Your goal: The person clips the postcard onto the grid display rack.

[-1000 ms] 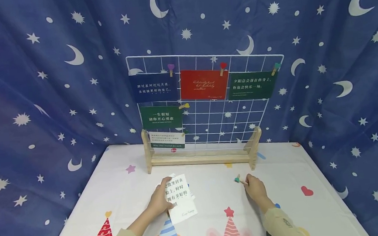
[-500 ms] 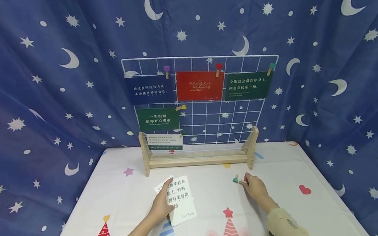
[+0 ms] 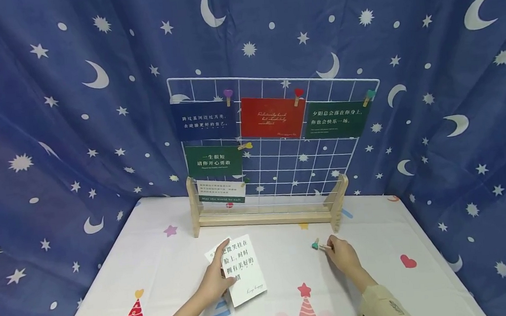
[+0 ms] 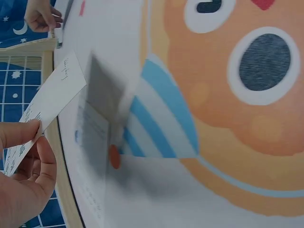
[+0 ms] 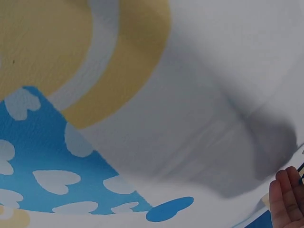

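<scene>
My left hand (image 3: pixel 213 280) pinches a white card (image 3: pixel 249 265) with black Chinese writing, thumb on its face. In the left wrist view this card (image 4: pixel 52 95) is tilted above the table. Part of a second white card (image 3: pixel 213 250) shows beneath and left of it. My right hand (image 3: pixel 344 256), to the right, pinches a small wooden clip (image 3: pixel 324 247) low at the tabletop; the fingers hide much of it. Close by lies a clip with a teal heart (image 3: pixel 315 245). Only fingers (image 5: pixel 285 199) of the right hand show in the right wrist view.
Behind stands a white wire grid (image 3: pixel 280 168) on a wooden base (image 3: pixel 264 218). Clipped to it are a blue card (image 3: pixel 204 121), a red card (image 3: pixel 273 117), two green cards (image 3: pixel 338 119) and a white-and-green card (image 3: pixel 221 192). A starry curtain (image 3: pixel 111 109) surrounds the printed tablecloth (image 3: pixel 154 265).
The left hand's card has turned and tilted slightly, and more of the card beneath shows at its left. The right hand stays at nearly the same place with the clip.
</scene>
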`<state>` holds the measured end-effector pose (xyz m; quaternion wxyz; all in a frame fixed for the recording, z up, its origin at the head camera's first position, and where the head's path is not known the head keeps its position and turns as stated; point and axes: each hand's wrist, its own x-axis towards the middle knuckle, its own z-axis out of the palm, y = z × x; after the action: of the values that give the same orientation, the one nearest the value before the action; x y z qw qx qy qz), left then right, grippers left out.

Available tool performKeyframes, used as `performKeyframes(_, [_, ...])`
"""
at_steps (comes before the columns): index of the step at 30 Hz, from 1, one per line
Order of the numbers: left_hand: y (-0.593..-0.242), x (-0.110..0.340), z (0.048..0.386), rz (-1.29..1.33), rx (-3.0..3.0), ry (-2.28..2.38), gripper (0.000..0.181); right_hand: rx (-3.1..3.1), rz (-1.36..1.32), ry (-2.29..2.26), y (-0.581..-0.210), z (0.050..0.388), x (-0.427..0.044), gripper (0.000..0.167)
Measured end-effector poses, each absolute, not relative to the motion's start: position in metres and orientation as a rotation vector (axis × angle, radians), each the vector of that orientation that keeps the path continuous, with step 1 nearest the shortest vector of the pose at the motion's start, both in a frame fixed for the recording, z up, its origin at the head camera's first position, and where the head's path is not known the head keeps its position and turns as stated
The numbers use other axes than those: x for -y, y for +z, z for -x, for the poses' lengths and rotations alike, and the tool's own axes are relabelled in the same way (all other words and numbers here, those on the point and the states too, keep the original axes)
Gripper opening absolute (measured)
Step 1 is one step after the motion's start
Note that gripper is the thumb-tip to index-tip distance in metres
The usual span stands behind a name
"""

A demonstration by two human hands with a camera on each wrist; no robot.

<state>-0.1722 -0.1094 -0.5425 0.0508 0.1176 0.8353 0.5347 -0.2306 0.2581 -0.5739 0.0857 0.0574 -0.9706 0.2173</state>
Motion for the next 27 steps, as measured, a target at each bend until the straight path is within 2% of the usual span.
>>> performKeyframes(14, [-0.519, 0.102, 0.18, -0.429, -2.594, 1.697, 0.1, 2.842, -0.175, 0.733, -0.58, 0.226, -0.264, 0.007])
performKeyframes(22, [-0.503, 0.095, 0.186, -0.351, -2.532, 1.8, 0.112, 2.823, -0.053, 0.951, -0.578, 0.224, -0.263, 0.011])
performKeyframes(27, [-0.496, 0.094, 0.19, -0.32, -2.474, 1.899, 0.114, 2.8, 0.118, 1.155, -0.576, 0.224, -0.262, 0.014])
